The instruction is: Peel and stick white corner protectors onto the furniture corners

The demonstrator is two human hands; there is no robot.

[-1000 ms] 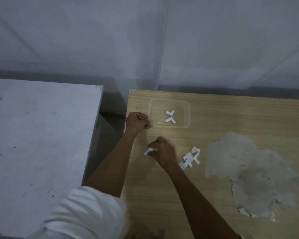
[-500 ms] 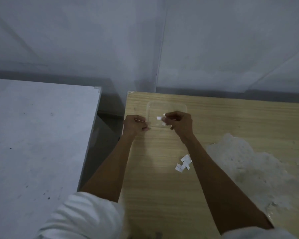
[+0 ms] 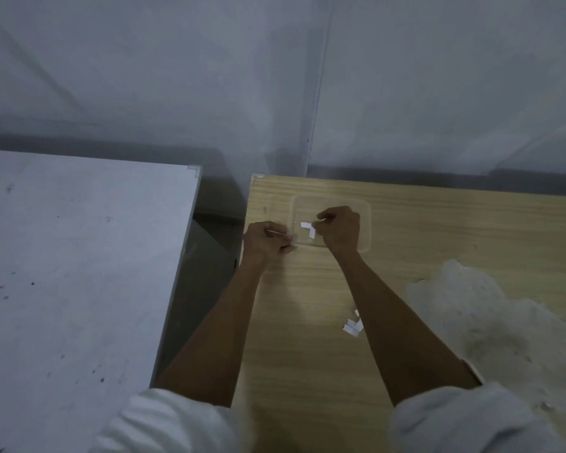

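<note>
My right hand [image 3: 339,228] hovers over a clear plastic container [image 3: 366,223] on the wooden table [image 3: 307,371] and pinches a white L-shaped corner protector [image 3: 307,229] at its fingertips. My left hand [image 3: 263,240] is curled at the container's left rim and pinches a thin clear piece [image 3: 276,232]; what that piece is I cannot tell. The right hand hides the rest of the container's inside. A small fitted piece shows on the wooden table's far left corner [image 3: 257,175] and on the grey table's far right corner [image 3: 195,170].
A grey table [image 3: 79,273] stands to the left, across a dark gap [image 3: 209,240]. A few white pieces [image 3: 352,327] lie beside my right forearm. A rough patch of peeled surface [image 3: 477,308] lies at the right. A wall runs behind both tables.
My right hand carried a white piece from beside the loose pile up to the container, where it now holds it. My left hand stayed at the container's left rim.
</note>
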